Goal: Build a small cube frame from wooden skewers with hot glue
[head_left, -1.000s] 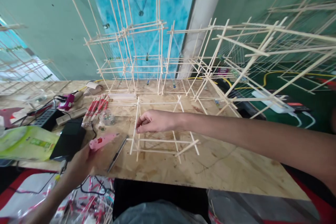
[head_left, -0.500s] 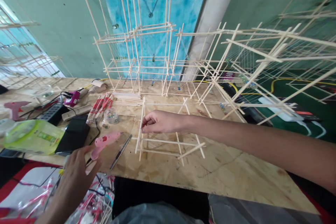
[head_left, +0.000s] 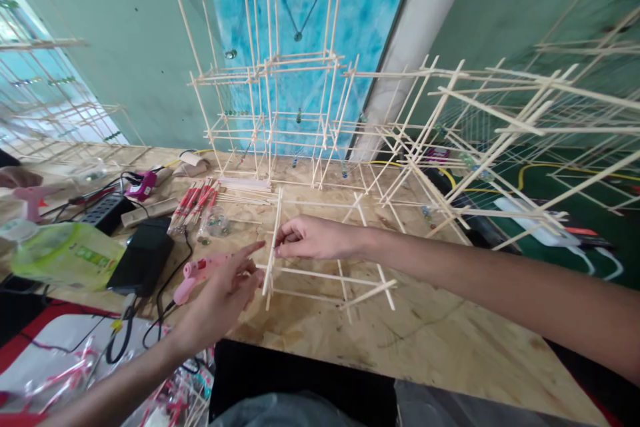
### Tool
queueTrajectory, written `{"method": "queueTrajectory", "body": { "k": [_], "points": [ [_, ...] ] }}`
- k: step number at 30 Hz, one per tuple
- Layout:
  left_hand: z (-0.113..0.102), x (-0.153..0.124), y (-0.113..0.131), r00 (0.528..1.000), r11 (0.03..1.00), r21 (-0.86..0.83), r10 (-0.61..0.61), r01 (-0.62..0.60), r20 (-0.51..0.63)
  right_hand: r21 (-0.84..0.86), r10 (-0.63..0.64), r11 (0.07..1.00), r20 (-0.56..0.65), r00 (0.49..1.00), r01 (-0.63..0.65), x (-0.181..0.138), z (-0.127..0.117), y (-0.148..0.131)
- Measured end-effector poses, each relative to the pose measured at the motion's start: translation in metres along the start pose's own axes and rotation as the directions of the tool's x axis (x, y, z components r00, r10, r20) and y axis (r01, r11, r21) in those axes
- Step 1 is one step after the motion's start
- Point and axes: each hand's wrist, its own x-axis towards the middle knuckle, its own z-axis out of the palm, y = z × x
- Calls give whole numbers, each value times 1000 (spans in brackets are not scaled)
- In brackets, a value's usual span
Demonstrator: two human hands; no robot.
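A small frame of thin wooden sticks (head_left: pixel 325 273) lies on the plywood table (head_left: pixel 440 340). My right hand (head_left: pixel 305 238) pinches one slanted stick (head_left: pixel 274 240) at the frame's left end. Just left of that stick is my left hand (head_left: pixel 225 297), empty, with its fingers apart and the index finger stretched toward the stick. A pink glue gun (head_left: pixel 197 273) lies on the table beside my left hand, its cable running off the front edge.
Tall stick lattices (head_left: pixel 280 87) stand along the back and right (head_left: pixel 505 133). At the left lie a black box (head_left: pixel 143 255), a power strip (head_left: pixel 103 212), a green packet (head_left: pixel 65 255), red-wrapped stick bundles (head_left: pixel 193 205) and a second glue gun (head_left: pixel 30 199).
My left hand let go of the pink glue gun, which now lies on the table, and moved right toward the stick held by my right hand. The view shifted slightly.
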Motion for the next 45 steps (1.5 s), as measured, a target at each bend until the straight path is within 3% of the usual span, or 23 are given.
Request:
{"method": "queueTrajectory", "body": {
  "k": [9, 18, 21, 25, 27, 28, 31, 33, 35, 40, 45],
  "points": [
    [4, 15, 12, 997, 998, -18, 64, -65, -41, -10, -27, 1000, 15, 1000, 27, 2, -1, 4],
    [-13, -29, 7, 979, 989, 53, 146, -140, -141, 25, 17, 1000, -13, 1000, -17, -1, 1, 2],
    [-22, -48, 14, 928, 963, 133, 261, -233, -265, 26, 27, 999, -24, 999, -26, 0, 1, 3],
    [-34, -67, 26, 777, 885, 332, 451, -326, -439, 44, 24, 999, -22, 999, -23, 1, 1, 5],
    [-39, -74, 33, 724, 875, 342, 479, -344, -497, 54, 21, 998, -21, 1000, -20, 1, 1, 5],
    [-40, -75, 36, 718, 880, 305, 474, -364, -509, 58, 22, 998, -20, 1000, -21, 1, 1, 5],
    [-39, -74, 42, 794, 907, 75, 401, -414, -456, 59, 37, 998, -13, 999, -36, 1, 1, 4],
    [-37, -68, 44, 879, 931, -50, 323, -362, -352, 55, 49, 997, -14, 999, -48, 1, 1, 4],
    [-34, -59, 42, 925, 958, -47, 259, -283, -279, 46, 52, 998, -22, 998, -51, 1, 0, 4],
    [-32, -27, 26, 926, 963, 208, 229, -170, -302, 39, 31, 999, -22, 999, -30, 1, 1, 5],
    [-23, -9, 12, 971, 960, 263, 145, -92, -191, 28, 28, 999, -18, 999, -27, 0, 1, 4]
  ]
}}
